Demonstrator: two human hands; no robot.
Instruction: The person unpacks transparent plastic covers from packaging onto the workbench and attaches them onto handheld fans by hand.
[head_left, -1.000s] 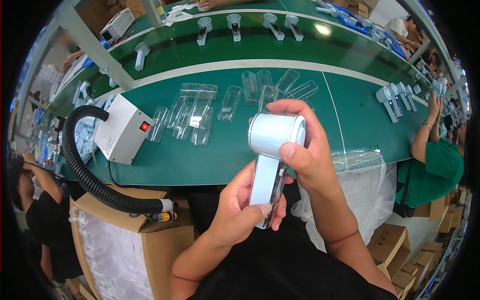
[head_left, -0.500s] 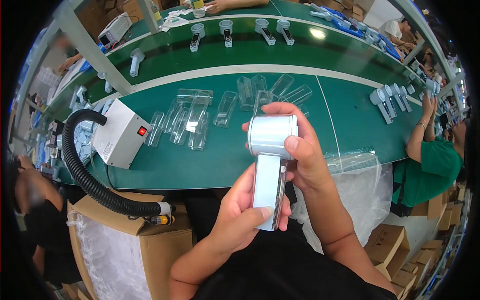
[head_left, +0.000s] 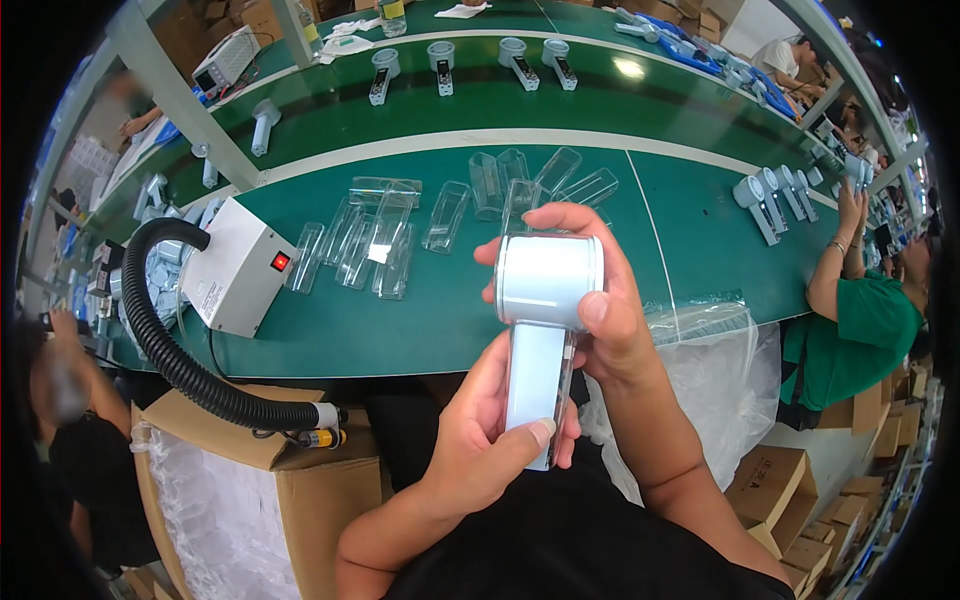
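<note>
Between both hands is a light-blue handheld device [head_left: 537,375] with a drum-shaped head and a straight handle, its clear plastic cover around the handle. My left hand [head_left: 490,440] grips the lower handle, thumb pressed on its front near the end. My right hand [head_left: 618,320] wraps the head from behind and the right, thumb at the head's lower right edge. The device stands nearly upright, head up, above the table's near edge. Beyond it, several clear plastic covers [head_left: 447,217] lie loose on the green table [head_left: 450,330].
A white box [head_left: 238,268] with a red switch and a black hose [head_left: 160,330] stands at left. Below is a carton [head_left: 330,500] with plastic bags. Similar devices [head_left: 443,70] rest on the green belt [head_left: 330,105] and at right. A clear bag [head_left: 715,370] hangs off the edge; co-workers sit either side.
The device has tilted slightly in my hands, its head turning more face-on and a little lower. Both hands keep their hold. A person's arm at the far top has left view.
</note>
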